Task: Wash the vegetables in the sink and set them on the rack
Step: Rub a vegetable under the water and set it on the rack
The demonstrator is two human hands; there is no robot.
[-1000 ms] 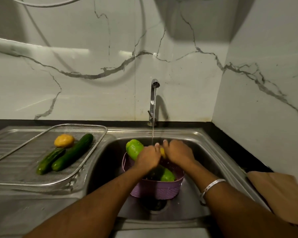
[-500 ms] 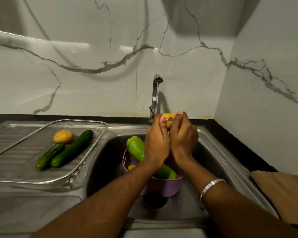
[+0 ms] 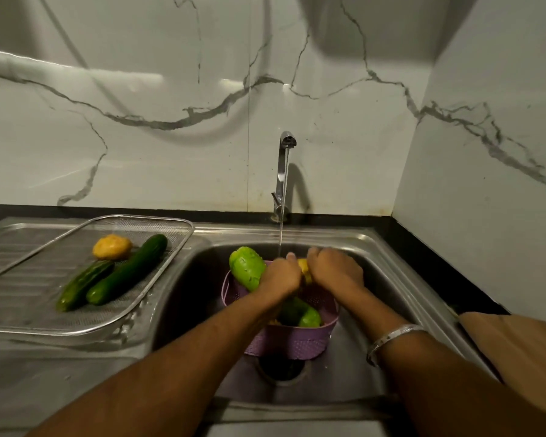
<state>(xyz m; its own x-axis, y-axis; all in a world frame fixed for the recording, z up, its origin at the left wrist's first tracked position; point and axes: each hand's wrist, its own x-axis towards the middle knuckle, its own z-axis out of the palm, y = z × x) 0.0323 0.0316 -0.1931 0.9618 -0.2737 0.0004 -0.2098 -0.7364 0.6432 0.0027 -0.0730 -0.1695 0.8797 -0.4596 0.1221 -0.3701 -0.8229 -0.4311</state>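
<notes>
My left hand (image 3: 281, 277) and my right hand (image 3: 336, 269) together hold a small yellow vegetable (image 3: 304, 269) under the running water, over a purple basket (image 3: 292, 343) in the sink (image 3: 388, 279). Most of the yellow vegetable is hidden between my hands. A large light-green vegetable (image 3: 247, 267) leans out of the basket's left side, and a darker green one (image 3: 301, 313) lies inside it. On the wire rack (image 3: 177, 228) at the left lie a yellow vegetable (image 3: 112, 246) and two dark cucumbers (image 3: 128, 269) (image 3: 82, 284).
The tap (image 3: 285, 175) stands at the back of the sink with a thin stream falling. The drain (image 3: 281, 367) is just in front of the basket. A brown board (image 3: 517, 361) lies on the counter at the right. Marble walls close in behind and at the right.
My hands, raised near the tap spout half a second ago, have come back down with the yellow vegetable to just above the basket. The water stream shows again.
</notes>
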